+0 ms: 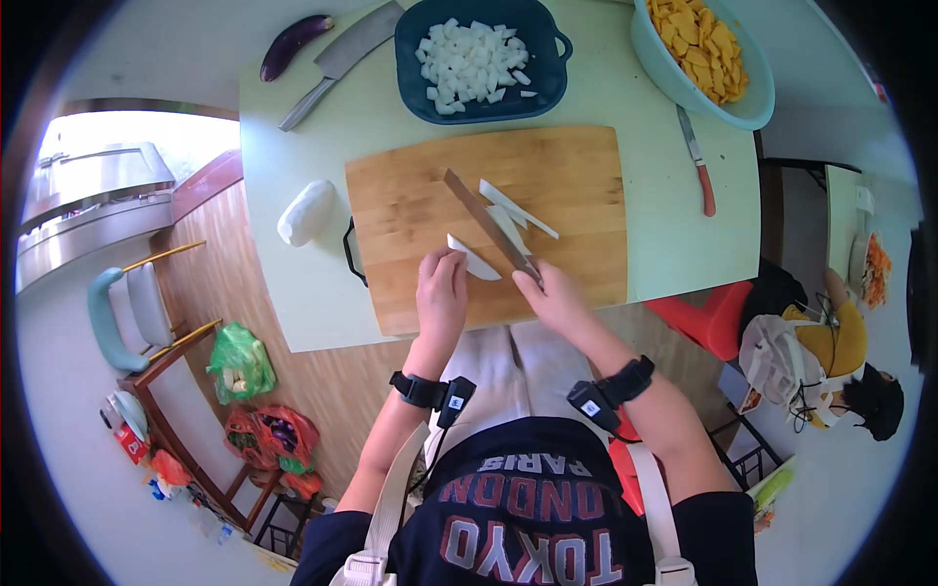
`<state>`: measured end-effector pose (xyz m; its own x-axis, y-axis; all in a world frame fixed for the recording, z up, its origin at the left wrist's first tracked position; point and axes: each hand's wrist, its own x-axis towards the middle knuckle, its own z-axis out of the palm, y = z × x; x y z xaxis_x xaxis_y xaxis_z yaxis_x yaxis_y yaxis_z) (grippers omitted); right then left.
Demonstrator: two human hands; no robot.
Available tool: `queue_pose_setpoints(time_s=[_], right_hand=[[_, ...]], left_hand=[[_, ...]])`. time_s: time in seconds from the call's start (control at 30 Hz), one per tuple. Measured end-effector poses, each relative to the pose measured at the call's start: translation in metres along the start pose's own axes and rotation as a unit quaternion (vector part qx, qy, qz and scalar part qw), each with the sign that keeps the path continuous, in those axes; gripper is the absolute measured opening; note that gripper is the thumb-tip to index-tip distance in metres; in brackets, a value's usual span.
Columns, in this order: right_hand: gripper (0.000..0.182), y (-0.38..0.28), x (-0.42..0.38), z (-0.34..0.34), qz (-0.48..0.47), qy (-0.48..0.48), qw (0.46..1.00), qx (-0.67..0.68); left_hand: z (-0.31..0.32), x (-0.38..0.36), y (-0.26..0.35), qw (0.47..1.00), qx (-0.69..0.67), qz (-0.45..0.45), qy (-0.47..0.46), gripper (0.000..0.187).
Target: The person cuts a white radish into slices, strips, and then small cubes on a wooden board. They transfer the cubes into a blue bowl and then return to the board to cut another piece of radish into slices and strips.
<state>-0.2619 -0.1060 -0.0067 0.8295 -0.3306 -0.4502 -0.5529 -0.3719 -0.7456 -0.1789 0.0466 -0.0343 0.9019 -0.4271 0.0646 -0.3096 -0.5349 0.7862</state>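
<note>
My right hand (555, 295) grips the handle of a kitchen knife (479, 212), its blade slanting up and left across the wooden cutting board (410, 186). My left hand (442, 293) has its fingers pinched together at the end of a white radish piece (477, 262), left of the blade. Right beside the blade lie long white radish strips (528, 211), partly covered by the knife. A larger peeled chunk of white radish (307, 212) rests on the table, left of the board.
Behind the board sits a dark blue basin (405, 73) of diced white pieces. A cleaver (357, 44) and an eggplant (296, 47) lie far left. At right are a light blue bowl (762, 103) of orange slices and a red-handled knife (705, 186). Another person (850, 337) is at right.
</note>
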Motion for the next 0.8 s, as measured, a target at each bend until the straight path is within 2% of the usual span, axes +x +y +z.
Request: queue_pose_setpoints(time_s=[0.03,0.1,0.13,0.2,0.53,0.7,0.8], right_hand=[[0.026,-0.001,-0.005,-0.004,0.001,0.001,1.000,0.001],[0.022,-0.007,-0.020,-0.016,-0.080,0.047,0.989,-0.119],[0.022,-0.015,-0.030,-0.019,-0.076,0.045,0.989,-0.119],[0.015,-0.029,-0.048,-0.020,-0.066,-0.010,0.969,-0.237],[0.014,-0.023,-0.068,0.003,-0.058,-0.022,0.962,-0.268],[0.018,-0.018,-0.061,0.002,-0.053,-0.038,0.947,-0.315],[0.018,-0.015,-0.051,0.003,-0.071,-0.033,0.951,-0.298]], left_hand=[[-0.001,-0.002,0.000,1.000,-0.014,-0.011,-0.003,0.006],[0.000,-0.006,0.000,1.000,-0.005,-0.006,-0.008,0.008],[-0.001,-0.008,-0.001,1.000,0.002,0.001,-0.011,0.009],[0.001,-0.008,-0.004,1.000,0.007,0.012,-0.013,0.011],[0.000,-0.005,-0.005,0.999,0.000,-0.008,-0.036,0.019],[0.000,-0.004,-0.005,0.999,-0.008,-0.015,-0.031,0.018],[0.001,-0.003,-0.006,0.999,-0.004,-0.017,-0.032,0.017]])
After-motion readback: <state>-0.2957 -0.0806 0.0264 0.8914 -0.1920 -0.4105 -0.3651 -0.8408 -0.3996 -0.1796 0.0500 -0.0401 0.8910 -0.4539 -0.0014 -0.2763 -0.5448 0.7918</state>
